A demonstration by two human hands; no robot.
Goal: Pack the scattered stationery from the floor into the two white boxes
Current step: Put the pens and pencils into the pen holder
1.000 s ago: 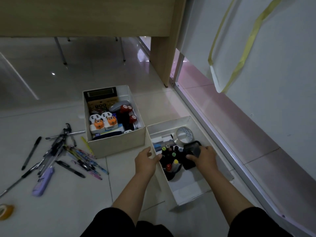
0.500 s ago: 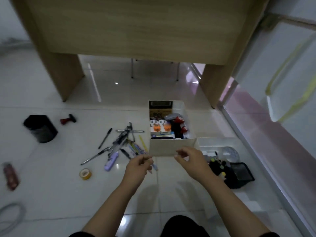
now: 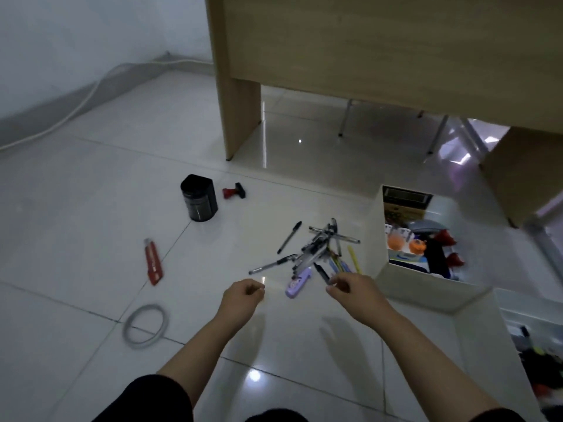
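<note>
The nearer white box stands on the pale tiled floor, just right of the pile of pens, and it is already crowded: a calculator leans against its far wall, two orange-topped items sit in front of that, a grey rounded object lies beside them, and red pieces show at the right among darker things I cannot make out. The second white box lies nearer the person, right of the pile, mostly cut off by the frame edge; only blurred dark shapes show in it.

Both bare arms reach forward over the floor. The left hand hangs just left of the pile's near end, fingers curled loosely and holding nothing. The right hand is at the pile's near edge, fingers loosely bent and close above a black marker; whether they touch it I cannot tell. A lilac stapler-like item lies between the two hands.

Left of the pile are a red utility knife, a tape ring, a black pen cup and a red stamp. A wooden desk stands behind. No writing is legible anywhere.
</note>
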